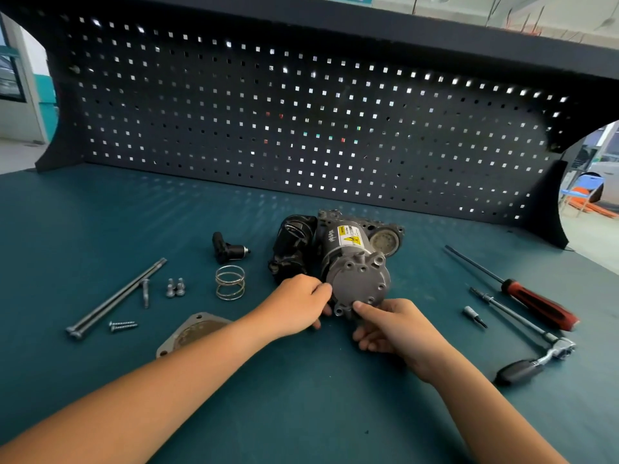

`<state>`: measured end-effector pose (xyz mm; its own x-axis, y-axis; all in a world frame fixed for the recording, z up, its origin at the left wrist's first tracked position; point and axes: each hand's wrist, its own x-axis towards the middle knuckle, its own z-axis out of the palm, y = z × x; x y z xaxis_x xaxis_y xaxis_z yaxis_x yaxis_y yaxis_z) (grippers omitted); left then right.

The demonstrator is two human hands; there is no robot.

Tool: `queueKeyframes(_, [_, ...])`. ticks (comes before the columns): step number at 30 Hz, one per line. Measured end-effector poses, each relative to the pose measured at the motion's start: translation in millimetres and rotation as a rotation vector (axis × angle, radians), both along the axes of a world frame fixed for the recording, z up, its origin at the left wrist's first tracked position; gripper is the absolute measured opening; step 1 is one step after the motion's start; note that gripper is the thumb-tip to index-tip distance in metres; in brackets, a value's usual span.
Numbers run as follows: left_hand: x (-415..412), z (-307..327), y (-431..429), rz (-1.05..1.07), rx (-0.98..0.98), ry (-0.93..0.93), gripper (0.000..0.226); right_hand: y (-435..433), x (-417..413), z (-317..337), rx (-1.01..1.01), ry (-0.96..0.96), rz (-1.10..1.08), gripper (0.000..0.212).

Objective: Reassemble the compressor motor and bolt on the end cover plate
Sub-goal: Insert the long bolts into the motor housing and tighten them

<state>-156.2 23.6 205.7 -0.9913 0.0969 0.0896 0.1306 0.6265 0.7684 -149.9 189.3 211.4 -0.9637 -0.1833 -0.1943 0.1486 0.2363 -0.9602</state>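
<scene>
The grey compressor motor lies on its side at the middle of the bench, its round end cap facing me and a yellow warning label on top. My left hand grips the cap's left rim. My right hand holds the cap's lower edge, thumb pressed on its face. A flat metal cover plate lies to the left, partly hidden by my left forearm. Two long bolts, short bolts, two screws and a wire spring lie further left.
A black fitting sits behind the spring. On the right lie a red-handled screwdriver, a ratchet with extension and a small bit. A dark pegboard closes off the back of the green bench mat.
</scene>
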Motion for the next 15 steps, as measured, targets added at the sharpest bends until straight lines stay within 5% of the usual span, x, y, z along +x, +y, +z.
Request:
queueKeyframes(5, [-2.6,-3.6,-1.4,0.012,-0.029,0.064,0.028,-2.2,-0.7,-0.2,0.279,0.101,-0.010,0.040])
queueKeyframes(15, [-0.1,-5.7,-0.6,0.078,-0.175,0.083,0.050,-8.4,2.3,1.3,0.436,0.169,-0.076,0.057])
